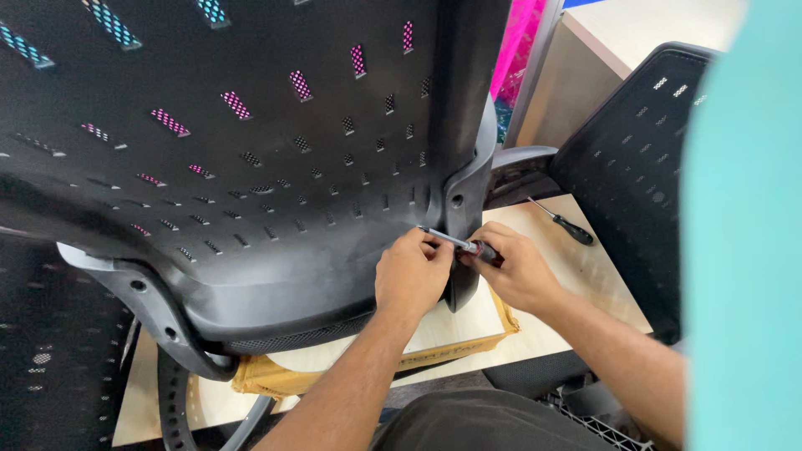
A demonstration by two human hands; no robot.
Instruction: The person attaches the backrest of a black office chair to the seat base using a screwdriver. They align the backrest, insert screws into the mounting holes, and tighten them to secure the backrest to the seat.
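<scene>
A screwdriver (458, 243) is gripped by the right hand (516, 266) and steadied by the left hand (411, 273) against the black chair back (251, 167) propped on the worktop (585, 267); slippage off the fastener could be caused by its slanted angle.

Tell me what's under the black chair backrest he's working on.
Under the perforated black chair backrest a yellowish cardboard box rests on a light wooden table. The backrest and both hands, which hold a screwdriver, hide most of the box.

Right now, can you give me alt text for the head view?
Two hands, left hand and right hand, hold a screwdriver against a black chair back. A second screwdriver lies on the table.
</scene>
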